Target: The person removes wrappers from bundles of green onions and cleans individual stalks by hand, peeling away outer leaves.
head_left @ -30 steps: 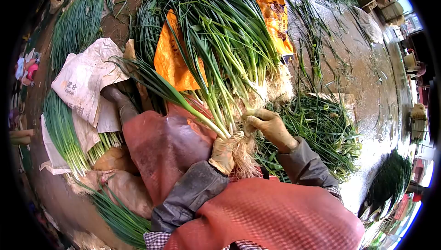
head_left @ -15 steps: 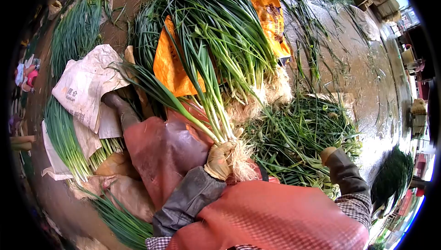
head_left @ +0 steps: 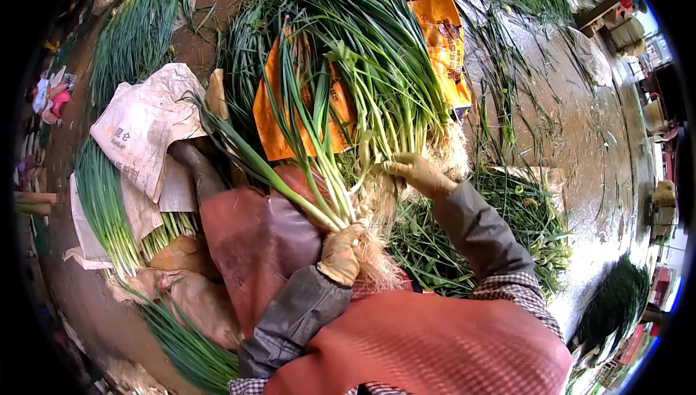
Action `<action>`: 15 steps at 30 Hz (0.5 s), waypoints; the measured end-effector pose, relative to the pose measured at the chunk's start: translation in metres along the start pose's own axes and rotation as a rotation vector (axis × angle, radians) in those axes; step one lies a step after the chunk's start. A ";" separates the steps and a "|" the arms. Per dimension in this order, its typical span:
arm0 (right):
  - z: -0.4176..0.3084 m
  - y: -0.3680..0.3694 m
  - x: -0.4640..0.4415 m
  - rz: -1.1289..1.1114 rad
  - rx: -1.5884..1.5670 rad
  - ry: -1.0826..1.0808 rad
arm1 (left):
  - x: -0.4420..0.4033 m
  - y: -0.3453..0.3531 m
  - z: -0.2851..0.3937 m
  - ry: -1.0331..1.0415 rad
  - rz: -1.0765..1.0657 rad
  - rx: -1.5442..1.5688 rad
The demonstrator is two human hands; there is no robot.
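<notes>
My gloved left hand (head_left: 341,253) is closed around a small bunch of green onions (head_left: 330,195), just above their pale, stringy roots (head_left: 377,261). The leaves of this bunch fan up and to the left over my red apron (head_left: 428,337). My gloved right hand (head_left: 419,174) is at the near edge of a large heap of green onions (head_left: 348,25), its fingertips closed on a stalk low down by the roots. An orange printed sack (head_left: 272,119) lies partly under that heap. Leaves hide part of the right fingertips.
Loose stripped leaves (head_left: 435,243) are piled below my right forearm. To the left are tidy green onion bundles (head_left: 109,206) and a whitish sack (head_left: 145,123). Another orange sack (head_left: 438,32) lies at the heap's right. The wet floor (head_left: 580,141) has scattered leaves.
My right hand has moved up and left from the pile of stripped leaves to the heap of green onions. My left hand stays closed on its bunch. The view has shifted slightly.
</notes>
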State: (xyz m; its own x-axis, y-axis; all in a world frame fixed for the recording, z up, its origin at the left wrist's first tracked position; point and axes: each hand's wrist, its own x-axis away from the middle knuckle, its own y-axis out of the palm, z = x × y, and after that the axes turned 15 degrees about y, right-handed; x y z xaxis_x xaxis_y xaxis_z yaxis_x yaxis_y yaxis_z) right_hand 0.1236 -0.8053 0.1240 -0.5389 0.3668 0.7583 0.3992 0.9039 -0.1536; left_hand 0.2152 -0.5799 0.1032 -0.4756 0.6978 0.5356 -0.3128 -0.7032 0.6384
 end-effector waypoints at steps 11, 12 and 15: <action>0.042 0.012 0.132 -0.031 -0.261 0.029 | -0.002 0.008 -0.022 0.021 -0.023 -0.099; 0.055 0.000 0.145 0.077 -0.348 0.105 | -0.002 0.002 -0.023 0.003 -0.021 -0.084; 0.150 -0.055 0.167 0.218 -0.264 0.253 | 0.001 0.006 -0.018 0.067 -0.042 -0.154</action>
State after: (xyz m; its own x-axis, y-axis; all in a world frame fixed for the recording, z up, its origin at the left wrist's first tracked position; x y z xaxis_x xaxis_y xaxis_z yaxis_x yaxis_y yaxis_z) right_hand -0.0998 -0.7606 0.1637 -0.2353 0.4478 0.8626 0.6778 0.7117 -0.1845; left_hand 0.1978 -0.5858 0.0979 -0.5119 0.7202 0.4684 -0.4537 -0.6896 0.5645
